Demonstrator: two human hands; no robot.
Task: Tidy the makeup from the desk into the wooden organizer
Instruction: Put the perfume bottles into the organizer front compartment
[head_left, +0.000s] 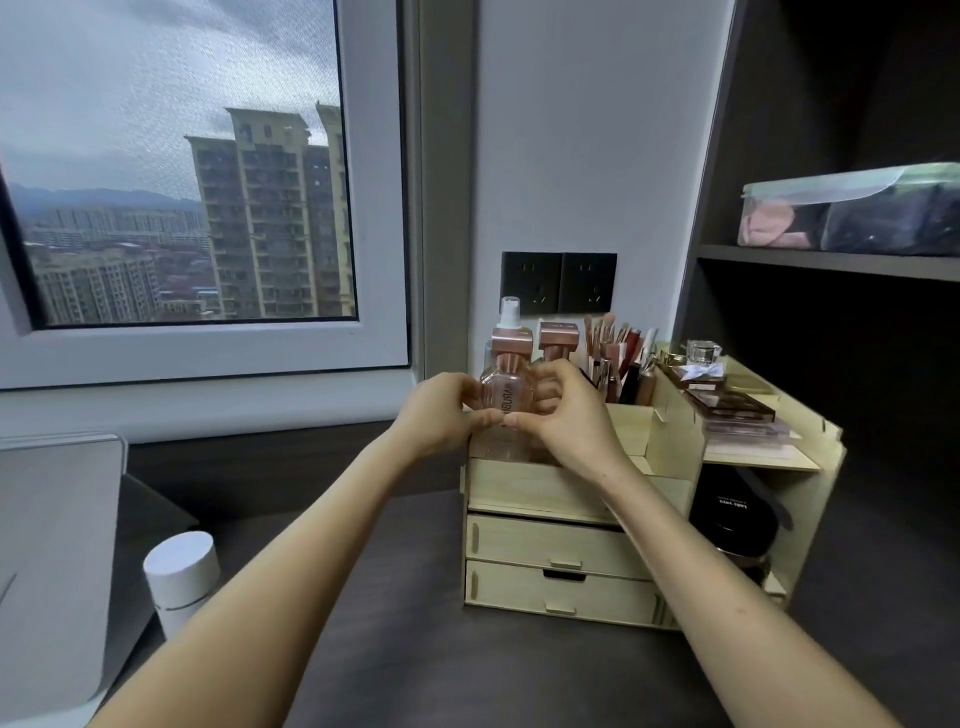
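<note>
The wooden organizer (561, 545) stands on the dark desk, with two drawers in front and open compartments on top. Both hands hold a pink glass bottle (506, 392) with a rose-gold cap, upright over the organizer's front-left top compartment. My left hand (441, 410) grips its left side, and my right hand (563, 415) grips its right side. A second rose-gold capped bottle (558, 340) and a clear spray bottle (509, 312) stand just behind. Brushes and lipsticks (618, 358) fill a back compartment. Palettes (732, 405) lie on the right shelf, above a black jar (732, 514).
A white cylindrical container (182, 577) stands on the desk at the left, beside a grey laptop or stand (57, 561). A window is behind, black wall sockets (558, 283) sit above the organizer, and a dark shelf unit (831, 260) with a storage bag is at the right.
</note>
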